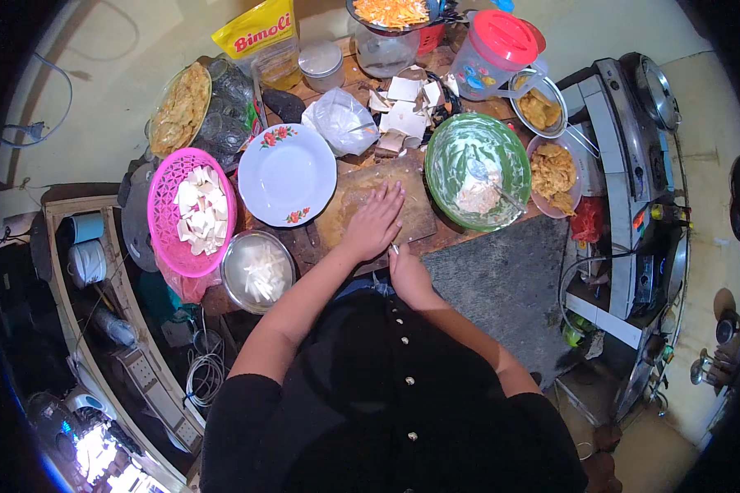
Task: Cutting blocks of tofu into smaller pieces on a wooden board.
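My left hand [376, 222] lies palm down on a wooden cutting board [416, 197], its fingers stretched out. Anything under the palm is hidden. At the board's near edge, my right hand [411, 276] is closed around a small knife [395, 248], of which only a short metal bit shows. Left of the board is a white plate [287, 175] with red flowers and nothing on it. A steel bowl [233, 288] holds white sticks [265, 274]. The pink basket [160, 215] contains white root chunks [202, 212], apparently cassava. To the right stands a green bowl [439, 145] with batter and a spoon [505, 197].
Root peels [404, 117] are heaped behind the board, beside a clear plastic bag [343, 123]. Farther back are a Bimoli oil pouch [265, 43], a lidded jar [320, 65] and a red-lidded pitcher [478, 68]. Fried food [553, 172] sits at the right. A stove [635, 129] stands beyond.
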`<state>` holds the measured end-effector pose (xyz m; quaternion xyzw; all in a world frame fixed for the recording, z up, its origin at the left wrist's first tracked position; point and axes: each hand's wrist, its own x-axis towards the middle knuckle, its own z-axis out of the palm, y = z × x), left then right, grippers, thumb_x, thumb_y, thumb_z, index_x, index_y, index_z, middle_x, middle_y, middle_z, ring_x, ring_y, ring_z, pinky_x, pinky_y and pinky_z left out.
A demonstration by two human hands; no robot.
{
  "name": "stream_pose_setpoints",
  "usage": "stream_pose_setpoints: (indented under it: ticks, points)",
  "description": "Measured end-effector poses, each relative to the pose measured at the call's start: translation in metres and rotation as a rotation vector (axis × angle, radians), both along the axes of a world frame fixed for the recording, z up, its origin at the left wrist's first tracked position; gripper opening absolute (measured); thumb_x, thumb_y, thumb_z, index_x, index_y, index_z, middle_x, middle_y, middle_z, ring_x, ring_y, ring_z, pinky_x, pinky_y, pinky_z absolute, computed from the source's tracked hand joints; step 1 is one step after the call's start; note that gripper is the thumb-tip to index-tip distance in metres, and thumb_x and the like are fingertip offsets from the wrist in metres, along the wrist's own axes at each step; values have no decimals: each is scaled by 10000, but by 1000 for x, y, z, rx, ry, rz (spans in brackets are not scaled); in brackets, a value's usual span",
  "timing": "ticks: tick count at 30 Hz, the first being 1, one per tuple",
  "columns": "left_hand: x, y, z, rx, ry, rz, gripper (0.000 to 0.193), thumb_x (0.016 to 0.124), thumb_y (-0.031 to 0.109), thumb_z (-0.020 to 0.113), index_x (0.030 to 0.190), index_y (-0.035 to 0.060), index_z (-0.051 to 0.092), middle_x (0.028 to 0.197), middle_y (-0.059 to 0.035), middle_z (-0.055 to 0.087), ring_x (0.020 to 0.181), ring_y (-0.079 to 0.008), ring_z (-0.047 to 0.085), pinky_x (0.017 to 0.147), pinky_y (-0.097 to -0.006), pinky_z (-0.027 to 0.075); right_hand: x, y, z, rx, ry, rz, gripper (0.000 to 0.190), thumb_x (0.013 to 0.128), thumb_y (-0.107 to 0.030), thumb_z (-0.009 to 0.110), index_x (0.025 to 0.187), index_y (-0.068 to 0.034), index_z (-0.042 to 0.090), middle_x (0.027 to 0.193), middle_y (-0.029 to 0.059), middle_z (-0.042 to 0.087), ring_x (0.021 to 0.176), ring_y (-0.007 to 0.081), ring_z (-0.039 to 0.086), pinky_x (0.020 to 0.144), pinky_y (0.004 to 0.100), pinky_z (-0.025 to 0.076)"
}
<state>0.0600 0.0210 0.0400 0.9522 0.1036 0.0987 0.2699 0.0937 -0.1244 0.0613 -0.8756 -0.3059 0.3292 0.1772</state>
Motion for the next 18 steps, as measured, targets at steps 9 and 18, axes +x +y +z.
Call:
stream_pose_setpoints:
  ticks: [9, 18]
  points:
    - [3, 8, -13, 77, 79, -96, 580, 871, 202, 456, 1393, 18, 285, 1469, -165, 243, 1363, -372, 191, 1097, -478, 200, -4, 4, -26, -53, 3, -39, 317, 947, -312, 381, 947, -4, 461, 744, 273, 608, 705, 439, 610, 632, 548, 468]
    - [-26, 3, -3, -56, -52, 267, 558, 803, 223, 572, 1291, 2, 416, 1328, -202, 404, 1261, -368, 349, 1054, -467, 264, 6, 1, -22, 75, 51, -69, 326, 950, -299, 389, 922, 15, 476, 738, 292, 595, 696, 464, 585, 630, 547, 454]
